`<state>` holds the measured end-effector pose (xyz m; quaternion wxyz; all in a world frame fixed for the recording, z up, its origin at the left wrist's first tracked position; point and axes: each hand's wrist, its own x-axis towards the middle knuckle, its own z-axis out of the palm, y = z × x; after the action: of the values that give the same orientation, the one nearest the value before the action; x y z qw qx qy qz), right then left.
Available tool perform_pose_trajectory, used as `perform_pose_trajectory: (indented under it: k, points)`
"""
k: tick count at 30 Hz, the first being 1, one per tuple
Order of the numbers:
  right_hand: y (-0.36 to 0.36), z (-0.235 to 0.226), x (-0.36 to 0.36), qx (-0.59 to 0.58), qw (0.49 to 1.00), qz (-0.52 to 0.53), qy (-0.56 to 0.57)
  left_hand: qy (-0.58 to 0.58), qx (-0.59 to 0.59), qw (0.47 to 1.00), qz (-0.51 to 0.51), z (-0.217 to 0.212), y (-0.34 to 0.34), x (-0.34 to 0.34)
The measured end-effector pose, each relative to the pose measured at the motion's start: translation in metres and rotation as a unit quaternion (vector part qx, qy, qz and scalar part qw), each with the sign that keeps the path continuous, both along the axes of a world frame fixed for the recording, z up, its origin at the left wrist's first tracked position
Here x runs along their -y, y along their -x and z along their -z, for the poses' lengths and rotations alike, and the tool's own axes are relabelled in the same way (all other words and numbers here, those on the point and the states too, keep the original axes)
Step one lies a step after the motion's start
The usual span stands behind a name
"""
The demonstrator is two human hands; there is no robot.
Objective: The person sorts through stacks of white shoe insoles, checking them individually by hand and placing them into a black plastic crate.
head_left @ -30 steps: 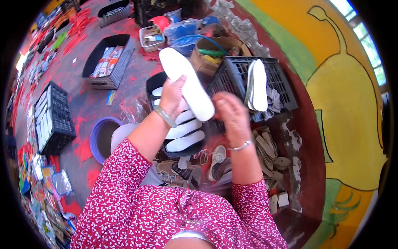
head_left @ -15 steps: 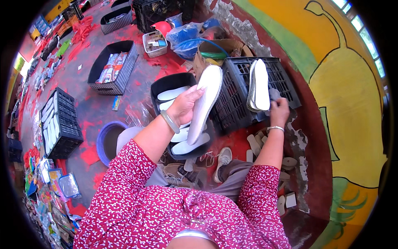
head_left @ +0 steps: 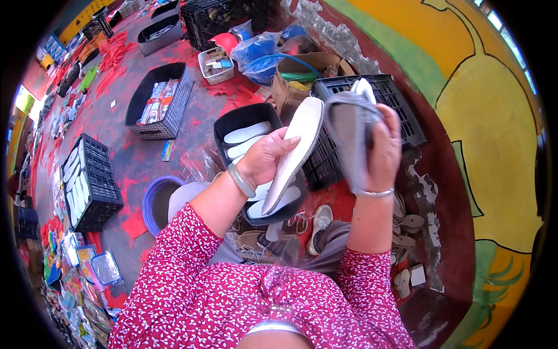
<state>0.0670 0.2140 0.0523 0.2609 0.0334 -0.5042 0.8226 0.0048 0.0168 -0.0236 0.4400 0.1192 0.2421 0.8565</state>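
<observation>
My left hand (head_left: 264, 156) grips a long white shoe sole (head_left: 297, 142) with a grey edge, thumb on its face, tilted over the black bin. Close to its right, my right hand (head_left: 381, 148) is wrapped round a grey shoe-shaped piece (head_left: 344, 131), blurred by motion; the piece and the sole are side by side. Behind the right hand, more white soles (head_left: 364, 90) lie on an upturned black plastic crate (head_left: 401, 110), mostly hidden by the grey piece. Below my left hand, a black fabric bin (head_left: 224, 125) contains several white soles (head_left: 247, 132).
A purple bucket (head_left: 148, 200) stands left of my knee. Farther left is a black crate (head_left: 104, 189) of white soles. A checked bin (head_left: 186, 93) holds packets. A cardboard box (head_left: 285, 96) and blue bags (head_left: 258, 49) stand ahead. The painted wall (head_left: 491, 134) rises on the right, with loose soles (head_left: 404, 232) beside it.
My right hand has come up and left from the crate's side, bringing the grey piece beside the white sole. My left hand and its sole have shifted slightly right.
</observation>
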Motion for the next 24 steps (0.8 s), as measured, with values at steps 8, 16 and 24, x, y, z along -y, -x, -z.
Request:
perform_pose_trajectory:
  k: [8, 16, 24]
  points:
    - [0.021, 0.022, 0.038, 0.03, 0.939, 0.09, -0.33, 0.03, -0.051, 0.998, -0.038, -0.001, -0.004, -0.003]
    - [0.021, 0.033, 0.042, 0.004, 0.938, 0.106, -0.329, 0.023, -0.036, 0.995, -0.093, 0.003, -0.005, -0.006]
    - [0.01, 0.041, 0.069, -0.032, 0.903, 0.065, -0.423, 0.031, 0.0, 0.977, -0.21, -0.001, 0.016, 0.004]
